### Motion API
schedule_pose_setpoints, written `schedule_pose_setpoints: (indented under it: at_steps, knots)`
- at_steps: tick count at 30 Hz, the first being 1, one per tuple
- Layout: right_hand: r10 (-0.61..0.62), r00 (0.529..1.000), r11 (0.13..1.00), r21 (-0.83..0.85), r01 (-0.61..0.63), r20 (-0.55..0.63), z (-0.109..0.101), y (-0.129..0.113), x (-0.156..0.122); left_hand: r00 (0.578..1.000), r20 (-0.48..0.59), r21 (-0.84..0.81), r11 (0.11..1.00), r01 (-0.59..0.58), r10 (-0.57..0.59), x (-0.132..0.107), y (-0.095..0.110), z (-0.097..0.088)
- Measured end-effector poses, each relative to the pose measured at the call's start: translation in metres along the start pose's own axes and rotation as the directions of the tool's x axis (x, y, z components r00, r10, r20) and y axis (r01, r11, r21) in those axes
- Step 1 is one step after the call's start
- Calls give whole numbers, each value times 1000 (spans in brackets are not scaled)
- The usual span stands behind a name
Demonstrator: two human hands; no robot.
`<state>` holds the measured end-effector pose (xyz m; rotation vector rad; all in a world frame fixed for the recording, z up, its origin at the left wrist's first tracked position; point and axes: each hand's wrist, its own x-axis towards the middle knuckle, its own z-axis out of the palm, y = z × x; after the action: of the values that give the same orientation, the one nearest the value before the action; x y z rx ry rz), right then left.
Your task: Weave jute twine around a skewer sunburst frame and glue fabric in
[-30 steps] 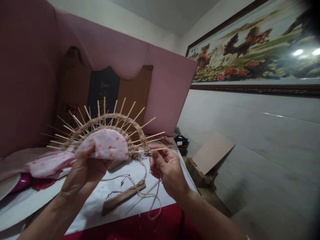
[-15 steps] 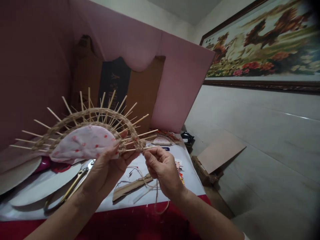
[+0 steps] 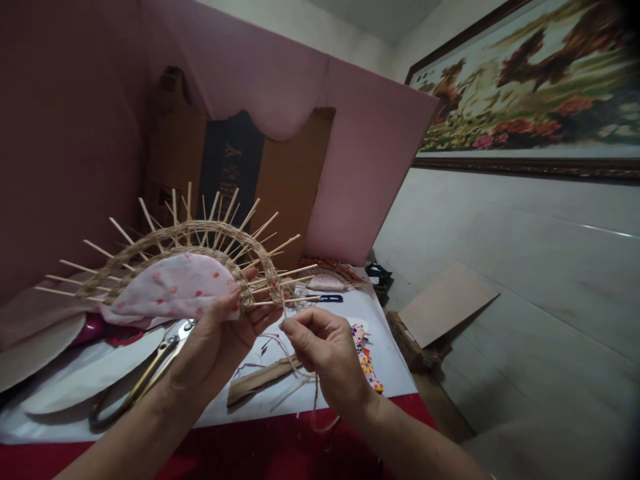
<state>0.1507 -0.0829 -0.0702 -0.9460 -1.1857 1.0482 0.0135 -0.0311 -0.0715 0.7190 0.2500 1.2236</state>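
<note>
My left hand (image 3: 220,337) grips a half-woven basket (image 3: 200,250) by its rim: a pink dotted cloth base (image 3: 170,290) with twine woven around it and several thin wooden sticks fanning outward. My right hand (image 3: 325,353) sits just below the basket's right end, fingers pinched on a strand of twine (image 3: 285,320) that runs up to the weave and trails down past my wrist. Both hands hover above a white-covered table (image 3: 310,400).
Large scissors (image 3: 145,377) lie on the table under my left forearm. A brown cardboard strip (image 3: 260,380), a patterned cloth piece (image 3: 367,360) and small blue-handled scissors (image 3: 325,298) lie near. A pink board (image 3: 360,173) stands behind; cardboard boxes (image 3: 440,313) sit on the floor at right.
My right hand has dropped down and slightly left from the stick tips, drawing the twine with it. The basket has stayed in my left hand, nearly still.
</note>
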Motion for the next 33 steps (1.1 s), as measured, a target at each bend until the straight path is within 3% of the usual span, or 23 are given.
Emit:
schedule_pose_setpoints:
  at_steps: [5, 13, 21, 23, 27, 29, 33]
  knots:
    - [30, 999, 999, 27, -31, 27, 3, 4, 3, 999, -32, -17, 1000, 14, -14, 0, 0, 1]
    - [24, 999, 1000, -13, -24, -22, -6, 11, 11, 996, -53, -77, 995, 68, -72, 0, 2, 2]
    - [-136, 990, 963, -240, 121, -47, -29, 1, 30, 987, -49, -41, 988, 152, -154, 4, 2, -8]
    - [-87, 994, 975, -208, 73, -60, -35, -6, 33, 990, -27, -15, 990, 139, -139, 2, 2, -6]
    - [138, 990, 990, -35, -139, -12, -44, -15, 34, 995, 6, 64, 993, 102, -102, -1, 3, -3]
    - [171, 985, 985, -18, -171, 17, -47, -18, 33, 996, 4, 105, 990, 91, -92, -1, 4, -2]
    - [-98, 994, 971, -223, 84, -50, -47, -20, 29, 993, -11, 181, 977, 115, -115, -1, 4, -3]
